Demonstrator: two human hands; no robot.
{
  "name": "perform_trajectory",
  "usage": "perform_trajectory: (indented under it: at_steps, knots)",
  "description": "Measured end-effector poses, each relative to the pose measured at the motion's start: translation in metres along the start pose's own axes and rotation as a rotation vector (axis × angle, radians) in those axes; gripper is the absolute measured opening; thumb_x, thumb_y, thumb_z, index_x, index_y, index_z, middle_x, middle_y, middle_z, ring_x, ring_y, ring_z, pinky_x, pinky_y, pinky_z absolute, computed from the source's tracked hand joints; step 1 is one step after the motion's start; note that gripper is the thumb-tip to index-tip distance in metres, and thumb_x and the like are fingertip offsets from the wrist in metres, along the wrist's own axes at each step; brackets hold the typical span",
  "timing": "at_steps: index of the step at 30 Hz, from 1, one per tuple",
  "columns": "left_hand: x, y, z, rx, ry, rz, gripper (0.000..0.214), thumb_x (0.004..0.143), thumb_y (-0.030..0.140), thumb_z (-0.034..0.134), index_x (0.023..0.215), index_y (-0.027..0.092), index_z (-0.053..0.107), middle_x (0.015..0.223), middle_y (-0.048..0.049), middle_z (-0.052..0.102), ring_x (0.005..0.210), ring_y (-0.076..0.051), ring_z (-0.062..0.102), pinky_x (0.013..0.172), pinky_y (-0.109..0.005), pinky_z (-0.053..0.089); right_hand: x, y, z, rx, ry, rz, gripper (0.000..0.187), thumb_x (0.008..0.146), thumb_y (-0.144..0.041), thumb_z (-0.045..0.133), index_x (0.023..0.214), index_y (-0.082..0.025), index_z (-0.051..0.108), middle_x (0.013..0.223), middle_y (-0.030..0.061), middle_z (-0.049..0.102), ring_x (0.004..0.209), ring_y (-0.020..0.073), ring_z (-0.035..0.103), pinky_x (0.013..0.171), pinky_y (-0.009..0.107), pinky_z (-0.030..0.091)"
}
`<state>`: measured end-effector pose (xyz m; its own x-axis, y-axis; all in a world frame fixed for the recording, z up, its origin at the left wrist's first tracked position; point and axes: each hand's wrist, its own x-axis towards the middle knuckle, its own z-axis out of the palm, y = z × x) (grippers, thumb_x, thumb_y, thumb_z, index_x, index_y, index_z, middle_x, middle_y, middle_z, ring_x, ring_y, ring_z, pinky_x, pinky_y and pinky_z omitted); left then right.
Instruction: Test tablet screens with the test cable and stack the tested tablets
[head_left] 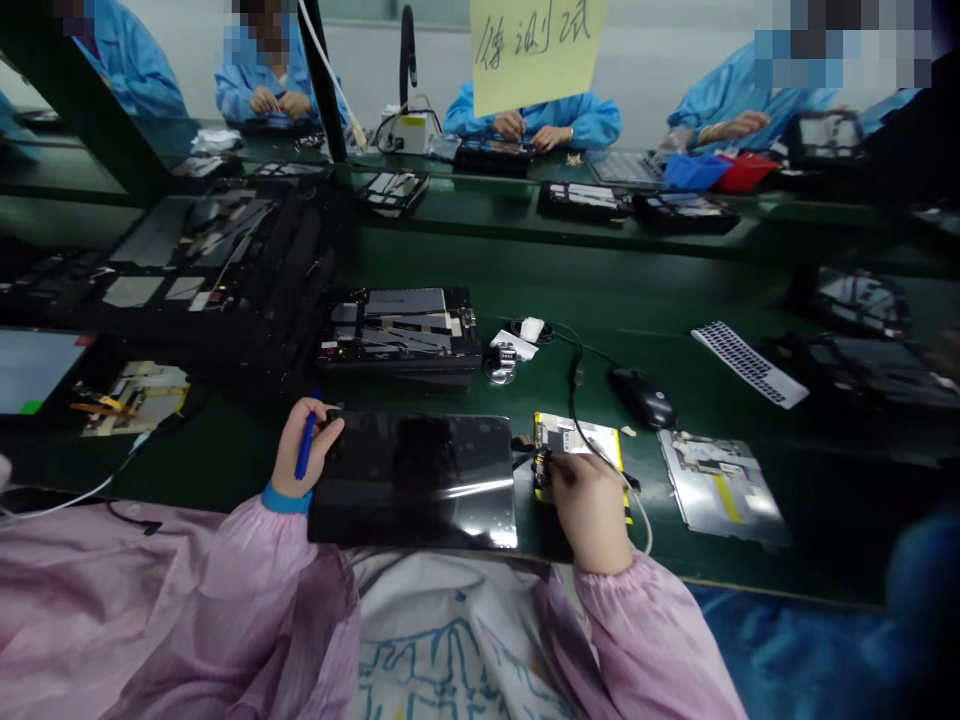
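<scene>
A glossy black tablet screen (pixel 427 490) lies flat at the table's front edge. My left hand (pixel 289 455) is closed round a blue pen (pixel 305 447), its thumb and fingertips at the screen's upper left corner. Beyond the screen's right edge, a short dark flex cable (pixel 523 450) leads to a silver battery (pixel 559 430) with yellow edges and a small circuit board. My right hand (pixel 592 515) is pinched at the board end of this battery. Whatever lies between those fingertips is hidden. A cable (pixel 574 385) passes over the battery beside the right hand.
A stack of opened tablets (pixel 405 345) stands behind the screen, with taller stacks (pixel 217 260) to the left. At right lie a black mouse (pixel 643 396), a metal plate with a board (pixel 724 485) and a sticker strip (pixel 750 362). Co-workers in blue sit across the bench.
</scene>
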<state>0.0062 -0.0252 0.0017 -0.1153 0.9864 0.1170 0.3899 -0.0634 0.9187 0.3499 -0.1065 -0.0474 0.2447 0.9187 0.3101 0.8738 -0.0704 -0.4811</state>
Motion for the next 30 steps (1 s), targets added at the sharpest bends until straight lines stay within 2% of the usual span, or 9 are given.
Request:
perform_trajectory:
  at_steps: [5,11,14,21,25,28,30]
  knots:
    - [0.0,-0.001,0.0,0.007,-0.004,-0.005,0.028,0.071,0.036,0.065,0.074,0.02,0.041,0.078,-0.0001,0.055,0.059,-0.012,0.045,0.06,-0.028,0.038,0.004,0.002,0.003,-0.014,-0.019,0.017,0.018,0.079,-0.021,0.046,0.075,-0.015,0.063,0.076,0.0132,0.064,0.07,0.0246,0.059,0.066,0.037,0.047]
    - [-0.001,-0.005,0.0,-0.049,-0.024,-0.001,0.028,0.073,0.035,0.064,0.075,0.02,0.04,0.084,-0.0024,0.057,0.074,-0.016,0.053,0.068,-0.029,0.042,0.008,0.003,0.007,-0.049,-0.037,0.067,0.016,0.072,-0.014,0.044,0.07,-0.015,0.06,0.069,0.013,0.063,0.066,0.0235,0.058,0.063,0.035,0.045]
    - [-0.002,-0.007,-0.001,-0.051,-0.026,0.015,0.027,0.074,0.034,0.064,0.075,0.02,0.041,0.083,-0.0018,0.056,0.069,-0.015,0.051,0.065,-0.028,0.04,0.005,0.0,0.007,-0.057,-0.039,0.082,0.018,0.07,-0.011,0.043,0.071,-0.015,0.06,0.07,0.0131,0.064,0.067,0.0226,0.059,0.064,0.034,0.044]
    - [-0.001,-0.009,-0.002,-0.045,-0.011,0.062,0.027,0.072,0.031,0.066,0.074,0.019,0.042,0.079,-0.0002,0.054,0.061,-0.012,0.044,0.061,-0.026,0.038,0.001,-0.003,0.008,-0.027,-0.046,0.082,0.016,0.074,-0.017,0.042,0.068,-0.016,0.057,0.067,0.0129,0.061,0.065,0.0237,0.056,0.062,0.036,0.043]
    - [-0.003,-0.011,-0.002,-0.103,0.012,0.065,0.028,0.071,0.03,0.068,0.074,0.019,0.043,0.079,-0.0006,0.057,0.064,-0.012,0.05,0.062,-0.025,0.04,-0.002,-0.009,-0.003,0.043,-0.016,0.062,0.015,0.079,-0.026,0.045,0.075,-0.017,0.057,0.074,0.0113,0.062,0.068,0.0225,0.057,0.066,0.036,0.046]
    - [-0.013,-0.007,-0.005,-0.204,0.074,0.159,0.028,0.074,0.027,0.068,0.075,0.019,0.042,0.083,-0.0022,0.064,0.071,-0.014,0.058,0.066,-0.026,0.044,-0.01,-0.025,-0.016,0.154,0.011,0.006,0.023,0.085,-0.037,0.048,0.081,-0.017,0.058,0.079,0.0095,0.061,0.073,0.0214,0.058,0.07,0.036,0.048]
    - [-0.026,0.002,-0.009,-0.262,0.138,0.308,0.027,0.075,0.021,0.067,0.075,0.02,0.04,0.081,-0.0013,0.066,0.071,-0.014,0.061,0.065,-0.026,0.046,-0.017,-0.037,-0.023,0.265,-0.07,-0.066,0.03,0.084,-0.047,0.054,0.076,-0.018,0.057,0.072,0.0055,0.06,0.065,0.018,0.056,0.06,0.031,0.047]
